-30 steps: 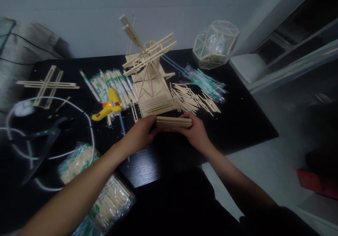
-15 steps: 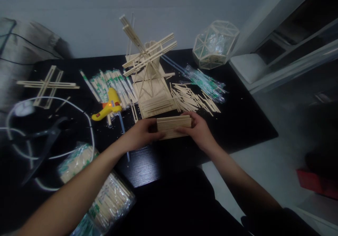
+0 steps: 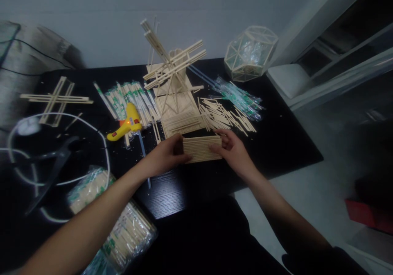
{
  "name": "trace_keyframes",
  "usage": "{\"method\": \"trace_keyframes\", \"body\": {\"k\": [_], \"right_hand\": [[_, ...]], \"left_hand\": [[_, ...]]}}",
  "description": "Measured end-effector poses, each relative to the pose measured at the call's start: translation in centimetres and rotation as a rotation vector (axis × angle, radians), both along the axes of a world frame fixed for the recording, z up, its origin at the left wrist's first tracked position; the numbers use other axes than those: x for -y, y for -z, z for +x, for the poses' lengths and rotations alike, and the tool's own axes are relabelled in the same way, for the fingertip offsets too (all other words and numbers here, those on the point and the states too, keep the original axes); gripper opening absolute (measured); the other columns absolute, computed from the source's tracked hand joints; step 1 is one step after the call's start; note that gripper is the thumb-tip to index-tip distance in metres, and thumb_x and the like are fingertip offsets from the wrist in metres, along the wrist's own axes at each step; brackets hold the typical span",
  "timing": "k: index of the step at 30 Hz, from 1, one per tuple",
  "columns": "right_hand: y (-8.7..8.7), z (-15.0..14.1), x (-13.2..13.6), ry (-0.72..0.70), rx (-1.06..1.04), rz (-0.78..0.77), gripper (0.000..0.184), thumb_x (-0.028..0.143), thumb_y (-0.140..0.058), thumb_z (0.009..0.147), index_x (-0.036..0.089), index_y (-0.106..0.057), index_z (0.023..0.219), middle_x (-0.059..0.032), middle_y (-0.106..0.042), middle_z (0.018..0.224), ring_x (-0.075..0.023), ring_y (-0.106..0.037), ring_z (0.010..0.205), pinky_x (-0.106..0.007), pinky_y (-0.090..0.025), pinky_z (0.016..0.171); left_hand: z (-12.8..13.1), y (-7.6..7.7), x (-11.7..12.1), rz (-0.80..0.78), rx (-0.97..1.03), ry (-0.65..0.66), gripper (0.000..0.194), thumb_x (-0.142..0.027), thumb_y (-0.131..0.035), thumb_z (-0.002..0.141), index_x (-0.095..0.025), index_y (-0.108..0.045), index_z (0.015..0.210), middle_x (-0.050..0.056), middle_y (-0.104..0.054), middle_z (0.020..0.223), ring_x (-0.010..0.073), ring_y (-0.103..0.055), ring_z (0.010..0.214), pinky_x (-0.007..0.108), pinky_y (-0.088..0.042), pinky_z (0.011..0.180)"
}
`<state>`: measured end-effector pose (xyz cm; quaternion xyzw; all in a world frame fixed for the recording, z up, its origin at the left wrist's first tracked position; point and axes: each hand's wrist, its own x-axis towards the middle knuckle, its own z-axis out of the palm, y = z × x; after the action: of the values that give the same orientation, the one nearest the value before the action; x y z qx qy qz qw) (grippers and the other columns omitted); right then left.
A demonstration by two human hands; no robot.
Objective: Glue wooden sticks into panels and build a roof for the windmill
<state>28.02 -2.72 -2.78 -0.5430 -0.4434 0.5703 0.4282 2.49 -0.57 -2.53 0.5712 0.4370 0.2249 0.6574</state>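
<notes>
A small rectangular panel of wooden sticks [image 3: 201, 149], laid side by side, is held between my two hands above the table's front edge. My left hand [image 3: 169, 153] grips its left end, thumb on the near face. At the right end, my right hand [image 3: 231, 147] closes around it with the thumb across the face; some fingers are hidden behind. Beyond it stands a windmill model [image 3: 176, 80] built from sticks on a stick base. Loose cut sticks [image 3: 225, 115] lie to the right of that base. A yellow glue gun [image 3: 130, 121] rests left of it.
Wrapped chopsticks [image 3: 130, 96] lie behind the glue gun, with a stick cross [image 3: 55, 98] farther left. A white cable [image 3: 107, 152] loops near dark-handled pliers [image 3: 58, 160]. Bagged chopsticks [image 3: 130, 234] sit at front left. Glue sticks [image 3: 241, 98] and a polyhedron frame [image 3: 251, 53] are at right.
The panel has tilted slightly, so its flat face shows more and its top edge less. My right thumb has shifted a little to the right on it.
</notes>
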Motion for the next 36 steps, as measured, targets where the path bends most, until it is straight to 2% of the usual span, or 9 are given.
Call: {"method": "trace_keyframes", "body": {"k": [5, 9, 12, 14, 18, 20, 23, 29, 36], "right_hand": [[-1.5, 1.1, 0.2, -0.251, 0.101, -0.089, 0.049, 0.030, -0.087, 0.076, 0.025, -0.070, 0.122, -0.0001, -0.075, 0.093, -0.0204, -0.074, 0.087, -0.036, -0.060, 0.079], [-2.2, 0.6, 0.5, -0.397, 0.020, -0.172, 0.030, 0.027, -0.084, 0.076, 0.023, -0.075, 0.104, -0.0027, -0.079, 0.101, -0.0230, -0.075, 0.097, -0.039, -0.061, 0.086], [-2.0, -0.3, 0.8, -0.370, -0.002, -0.192, 0.025, 0.025, -0.083, 0.075, 0.023, -0.073, 0.098, -0.0030, -0.079, 0.103, -0.0239, -0.075, 0.101, -0.041, -0.061, 0.089], [-1.6, -0.8, 1.0, -0.327, 0.005, -0.198, 0.027, 0.024, -0.083, 0.075, 0.023, -0.071, 0.099, -0.0035, -0.078, 0.105, -0.0245, -0.075, 0.101, -0.042, -0.061, 0.090], [-1.0, -1.4, 1.2, -0.264, 0.014, -0.208, 0.029, 0.021, -0.081, 0.075, 0.024, -0.066, 0.100, -0.0045, -0.078, 0.106, -0.0258, -0.076, 0.102, -0.043, -0.062, 0.089], [-0.9, -1.5, 1.3, -0.248, 0.001, -0.205, 0.030, 0.022, -0.081, 0.075, 0.025, -0.065, 0.100, -0.0042, -0.078, 0.106, -0.0266, -0.076, 0.104, -0.043, -0.063, 0.089], [-0.9, -1.7, 1.4, -0.251, -0.022, -0.199, 0.032, 0.023, -0.084, 0.073, 0.026, -0.064, 0.098, -0.0036, -0.078, 0.104, -0.0280, -0.076, 0.105, -0.045, -0.064, 0.088], [-1.4, -2.1, 1.7, -0.274, -0.025, -0.180, 0.032, 0.040, -0.083, 0.080, 0.026, -0.064, 0.101, -0.0025, -0.076, 0.103, -0.0251, -0.073, 0.104, -0.040, -0.061, 0.088], [-1.1, -2.0, 2.1, -0.172, -0.048, -0.205, 0.038, 0.061, -0.073, 0.088, 0.026, -0.059, 0.087, 0.0011, -0.064, 0.087, -0.0191, -0.064, 0.083, -0.030, -0.054, 0.071]], "left_hand": [[0.1, -0.6, 0.1, 0.203, -0.181, -0.097, 0.043, -0.037, -0.073, 0.085, -0.022, -0.053, 0.119, -0.001, -0.070, 0.087, 0.0172, -0.067, 0.077, 0.033, -0.054, 0.072], [0.4, -0.9, 0.3, 0.371, -0.256, -0.079, 0.038, -0.034, -0.066, 0.093, -0.023, -0.051, 0.126, 0.001, -0.070, 0.097, 0.0138, -0.063, 0.072, 0.030, -0.052, 0.068], [0.5, -1.1, 0.5, 0.511, -0.325, -0.025, 0.030, -0.033, -0.063, 0.097, -0.022, -0.056, 0.124, 0.004, -0.068, 0.105, 0.0147, -0.063, 0.075, 0.033, -0.054, 0.073], [0.4, -1.1, 0.6, 0.603, -0.347, 0.032, 0.034, -0.038, -0.066, 0.097, -0.022, -0.059, 0.126, 0.008, -0.066, 0.118, 0.0197, -0.067, 0.093, 0.038, -0.058, 0.085], [0.4, -0.9, 0.9, 0.722, -0.362, 0.159, 0.077, -0.054, -0.084, 0.084, -0.025, -0.048, 0.145, 0.015, -0.050, 0.149, 0.0331, -0.055, 0.138, 0.052, -0.050, 0.115], [0.3, -0.6, 1.2, 0.757, -0.393, 0.203, 0.099, -0.059, -0.089, 0.076, -0.027, -0.039, 0.155, 0.017, -0.044, 0.157, 0.0380, -0.049, 0.145, 0.058, -0.045, 0.120], [0.3, -0.2, 1.4, 0.785, -0.426, 0.244, 0.114, -0.059, -0.091, 0.074, -0.029, -0.027, 0.163, 0.019, -0.038, 0.163, 0.0404, -0.042, 0.151, 0.060, -0.041, 0.123], [0.2, -0.5, 1.6, 0.796, -0.415, 0.264, 0.110, -0.047, -0.085, 0.081, -0.028, -0.019, 0.167, 0.019, -0.033, 0.168, 0.0399, -0.043, 0.152, 0.058, -0.043, 0.123], [0.3, -1.5, 1.8, 0.765, -0.400, 0.273, 0.104, -0.050, -0.082, 0.084, -0.028, -0.021, 0.166, 0.018, -0.034, 0.167, 0.0381, -0.042, 0.153, 0.057, -0.043, 0.123]]}}
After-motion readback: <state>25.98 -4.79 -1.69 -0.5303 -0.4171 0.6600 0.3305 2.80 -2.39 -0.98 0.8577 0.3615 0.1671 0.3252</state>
